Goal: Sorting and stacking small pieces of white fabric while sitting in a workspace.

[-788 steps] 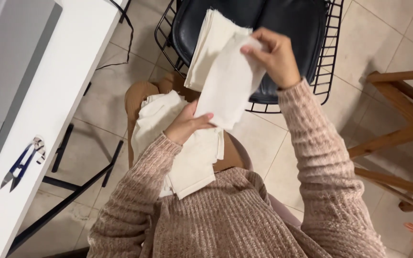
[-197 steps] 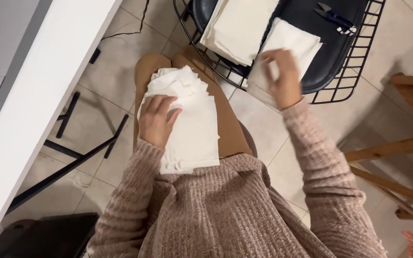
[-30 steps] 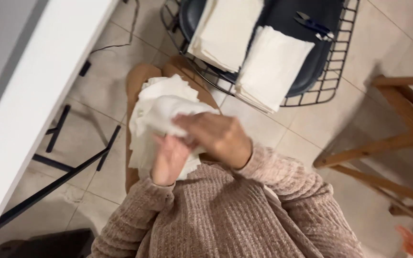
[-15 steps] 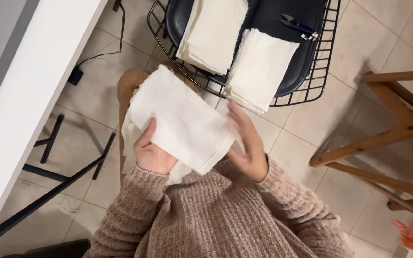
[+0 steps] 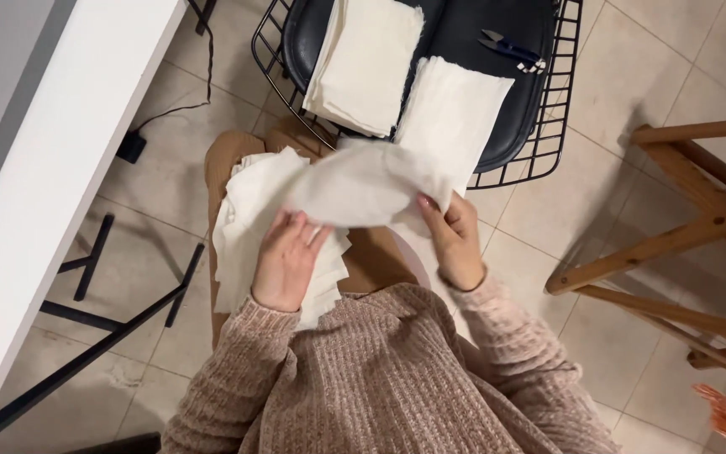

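I hold one white cloth piece (image 5: pixel 355 189) stretched between both hands above my lap. My right hand (image 5: pixel 454 240) pinches its right edge. My left hand (image 5: pixel 287 261) holds its lower left side, resting on a stack of white cloth pieces (image 5: pixel 241 223) that lies on my left thigh. Ahead of my knees stands a black wire chair (image 5: pixel 510 160) with a dark seat. Two neat piles of white cloth lie on it: a left pile (image 5: pixel 367 63) and a right pile (image 5: pixel 460 113). Small blue snips (image 5: pixel 510 50) sit at the seat's far right.
A white table (image 5: pixel 52 176) runs along the left, with black metal legs (image 5: pixel 102 311) and a cable with a black plug (image 5: pixel 132 147) on the tiled floor. A wooden stool frame (image 5: pixel 674 244) stands at the right.
Within the last second I lifted one cloth off the lap stack and spread it; it now sags flatter and has shifted right toward the chair. My right hand moved right.
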